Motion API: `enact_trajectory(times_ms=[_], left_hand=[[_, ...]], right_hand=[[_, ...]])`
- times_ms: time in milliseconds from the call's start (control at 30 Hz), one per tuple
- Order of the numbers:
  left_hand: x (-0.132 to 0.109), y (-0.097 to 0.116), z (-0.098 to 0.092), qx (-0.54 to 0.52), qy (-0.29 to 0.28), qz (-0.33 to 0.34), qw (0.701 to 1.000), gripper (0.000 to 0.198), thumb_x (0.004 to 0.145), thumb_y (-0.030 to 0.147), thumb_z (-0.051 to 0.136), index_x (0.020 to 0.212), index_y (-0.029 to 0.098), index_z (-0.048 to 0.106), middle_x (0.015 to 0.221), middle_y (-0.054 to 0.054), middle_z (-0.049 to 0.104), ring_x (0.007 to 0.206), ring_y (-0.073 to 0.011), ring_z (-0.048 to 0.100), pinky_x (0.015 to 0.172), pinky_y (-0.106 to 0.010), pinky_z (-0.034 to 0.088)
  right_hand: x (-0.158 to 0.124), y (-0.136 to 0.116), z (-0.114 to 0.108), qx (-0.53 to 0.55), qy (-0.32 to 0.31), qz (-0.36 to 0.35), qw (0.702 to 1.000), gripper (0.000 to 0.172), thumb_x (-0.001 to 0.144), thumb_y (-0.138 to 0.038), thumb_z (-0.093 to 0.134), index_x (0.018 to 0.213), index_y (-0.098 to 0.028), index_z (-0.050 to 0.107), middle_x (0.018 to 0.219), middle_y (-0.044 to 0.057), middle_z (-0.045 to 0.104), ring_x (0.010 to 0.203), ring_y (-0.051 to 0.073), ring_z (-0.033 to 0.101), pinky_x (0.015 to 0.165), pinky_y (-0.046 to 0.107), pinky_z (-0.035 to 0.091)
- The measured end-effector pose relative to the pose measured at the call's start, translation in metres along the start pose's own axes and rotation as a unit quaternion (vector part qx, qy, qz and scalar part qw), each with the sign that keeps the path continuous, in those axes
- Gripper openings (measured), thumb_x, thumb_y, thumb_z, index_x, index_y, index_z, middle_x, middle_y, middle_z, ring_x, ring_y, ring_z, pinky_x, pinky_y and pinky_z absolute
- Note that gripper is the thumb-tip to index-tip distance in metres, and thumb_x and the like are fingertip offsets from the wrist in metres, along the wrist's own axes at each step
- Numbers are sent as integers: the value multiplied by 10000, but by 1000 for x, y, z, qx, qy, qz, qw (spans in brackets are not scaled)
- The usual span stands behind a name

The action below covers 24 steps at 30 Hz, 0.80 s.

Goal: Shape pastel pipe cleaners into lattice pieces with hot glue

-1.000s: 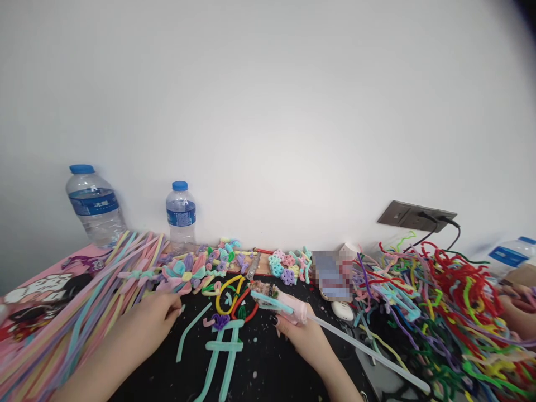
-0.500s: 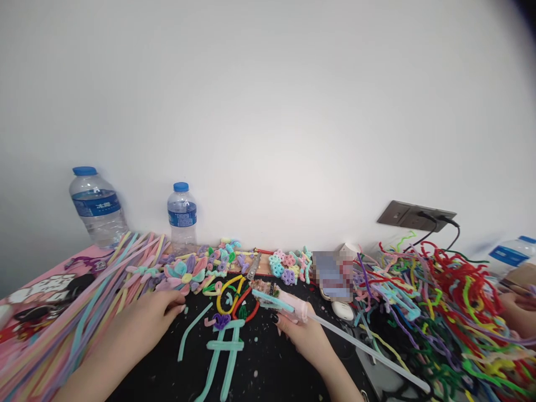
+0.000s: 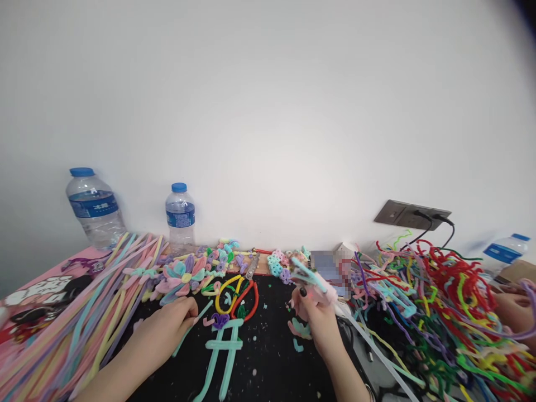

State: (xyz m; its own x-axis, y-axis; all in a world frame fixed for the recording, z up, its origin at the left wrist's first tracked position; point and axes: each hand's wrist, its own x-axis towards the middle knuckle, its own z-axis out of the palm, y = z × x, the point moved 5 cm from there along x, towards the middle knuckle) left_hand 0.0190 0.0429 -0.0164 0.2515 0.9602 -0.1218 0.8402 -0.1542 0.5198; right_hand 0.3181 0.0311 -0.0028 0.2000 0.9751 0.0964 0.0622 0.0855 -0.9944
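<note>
My right hand [image 3: 316, 321] grips a pink hot glue gun [image 3: 329, 293], slightly blurred, with a long clear glue stick [image 3: 377, 346] trailing from its back. A light blue strip lies along the gun's side. Fingertips of my left hand [image 3: 180, 315] are closed on a mint green pipe cleaner [image 3: 204, 310] lying on the black mat. Between my hands is a mint pipe-cleaner frame [image 3: 226, 345] of two long strips and crossbars. A small purple pipe-cleaner flower [image 3: 220, 320] sits at its top. Cutters with one yellow and one red handle [image 3: 253, 304] lie just beyond.
Long pastel pipe cleaners [image 3: 104, 301] cover the left side, near two water bottles [image 3: 180, 215]. Finished flowers [image 3: 184, 276] line the back. A blurred-out phone [image 3: 329, 268] lies behind my right hand. Tangled colourful pipe cleaners [image 3: 444, 301] fill the right, by another person's hand [image 3: 517, 307].
My right hand has lifted the glue gun away from the cutters, to the right. My left hand has moved right and down onto the mint pipe cleaner.
</note>
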Motion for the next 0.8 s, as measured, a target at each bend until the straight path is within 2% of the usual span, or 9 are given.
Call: enact_trajectory(times_ms=[67,167,267,400,500,567,600,667,800], left_hand=[[2,4,-4,-40,16,13,999,167,843,303,344,739,216,440,750,-19,577,702,-217,564,616,-284,367],[5,13,-9,-128,47,32,990,111,853,327,341,829,230,388,657,25,540,580,-185,534,576,-267,386],[7,31,-12,-177,72,63,979,93,854,321,352,849,234,385,633,46,500,543,-167,508,549,-251,394],[7,69,-5,-188,24,123,974,238,869,254,317,801,219,542,808,-9,590,725,-181,561,686,-281,437],[7,97,6,-235,-20,112,965,261,866,283,363,934,222,608,972,-46,610,898,-209,572,809,-321,443],[7,114,20,-285,-65,102,951,278,814,329,490,1055,225,581,1133,-71,551,987,-225,556,805,-310,470],[8,123,27,-307,-72,107,943,373,763,329,573,1121,226,546,1202,-78,504,1003,-225,555,825,-310,470],[11,138,41,-337,-66,133,930,523,663,252,678,1158,219,514,1206,-76,477,990,-213,557,853,-306,463],[21,152,62,-343,-44,172,922,476,665,86,585,1118,220,527,1152,-53,473,743,-128,578,694,-258,493]], right_hand=[[3,-10,-4,15,16,-19,1000,395,784,-529,528,638,-166,579,596,3,513,536,119,434,436,212,392],[4,-22,-9,72,62,-68,993,338,819,-503,509,861,-182,607,632,-5,529,586,128,466,527,230,402],[4,-23,-7,150,85,-87,981,323,829,-468,524,996,-195,563,642,-22,530,589,126,473,527,229,386],[2,-20,-2,211,100,-86,969,293,827,-453,529,957,-191,546,634,-34,525,574,122,473,530,229,391],[0,-19,0,230,104,-78,965,278,827,-456,525,907,-191,545,657,-27,536,584,124,484,554,236,407],[0,-17,1,249,101,-70,961,265,822,-452,533,891,-196,545,667,-24,539,599,130,494,578,244,420],[0,-16,2,259,99,-67,959,257,820,-448,538,881,-199,544,669,-24,540,606,132,498,587,247,425],[-1,-16,3,274,92,-66,955,243,816,-442,547,864,-204,546,668,-25,537,609,132,495,590,246,428],[-1,-17,6,290,76,-67,952,264,816,-455,549,916,-210,551,660,-26,525,614,136,487,576,246,426]])
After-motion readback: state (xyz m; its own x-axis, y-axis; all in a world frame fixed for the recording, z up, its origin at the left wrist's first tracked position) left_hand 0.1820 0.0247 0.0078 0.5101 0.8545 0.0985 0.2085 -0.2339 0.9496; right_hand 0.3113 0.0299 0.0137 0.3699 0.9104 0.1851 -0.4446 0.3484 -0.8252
